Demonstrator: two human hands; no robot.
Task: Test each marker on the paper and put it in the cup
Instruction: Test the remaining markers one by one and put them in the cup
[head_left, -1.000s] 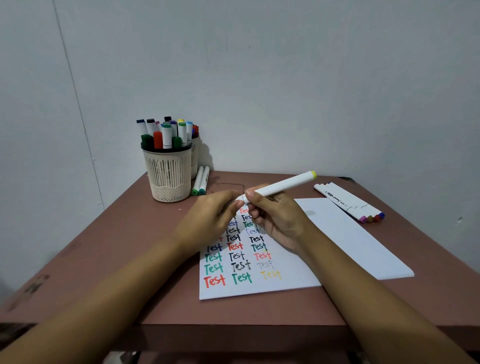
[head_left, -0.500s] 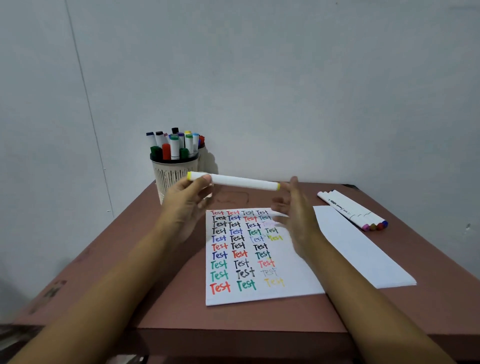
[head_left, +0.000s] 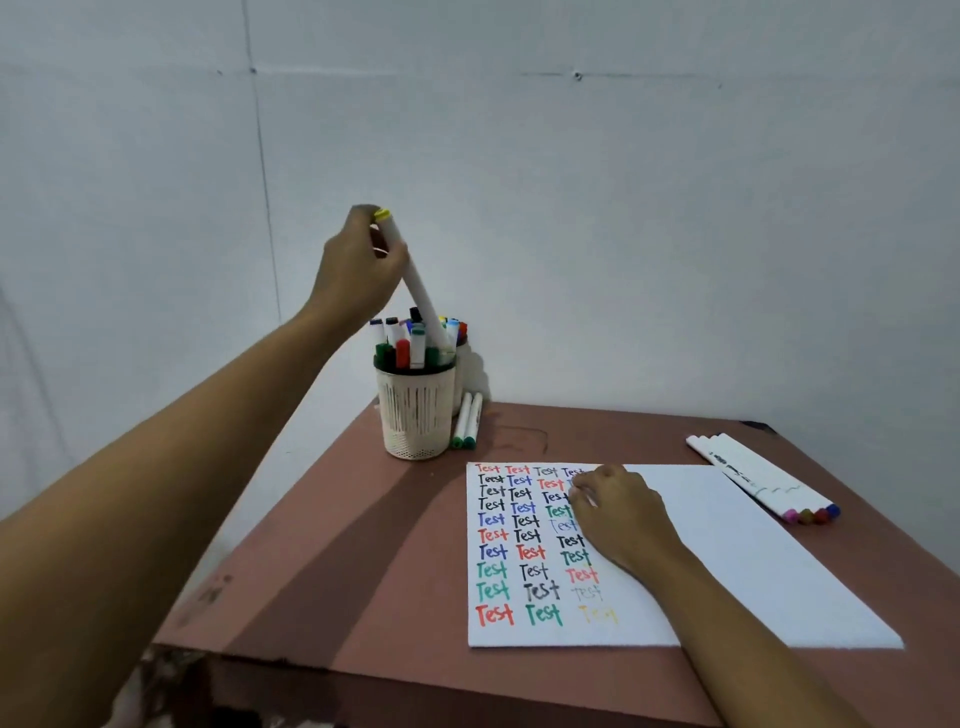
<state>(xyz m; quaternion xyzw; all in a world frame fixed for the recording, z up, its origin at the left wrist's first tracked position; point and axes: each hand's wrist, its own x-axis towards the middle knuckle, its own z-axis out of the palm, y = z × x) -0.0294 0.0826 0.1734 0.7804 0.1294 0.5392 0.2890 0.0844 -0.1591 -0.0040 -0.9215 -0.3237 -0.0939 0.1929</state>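
Yellow-capped marker (head_left: 415, 283) pinched in left hand (head_left: 356, 270), tip in cup (head_left: 415, 410) — right hand (head_left: 618, 514) loose on "Test" paper (head_left: 753, 571).

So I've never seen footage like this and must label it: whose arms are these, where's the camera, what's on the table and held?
No machine here: these are a person's bare arms, filmed by one wide-angle camera on their head, looking down. The left hand grips a white marker with a yellow cap, its lower end among the markers in a cream slotted cup. The right hand rests on a white paper sheet covered with coloured "Test" words, holding nothing. On the reddish-brown table also lie two green-capped markers beside the cup and four white markers at the right.
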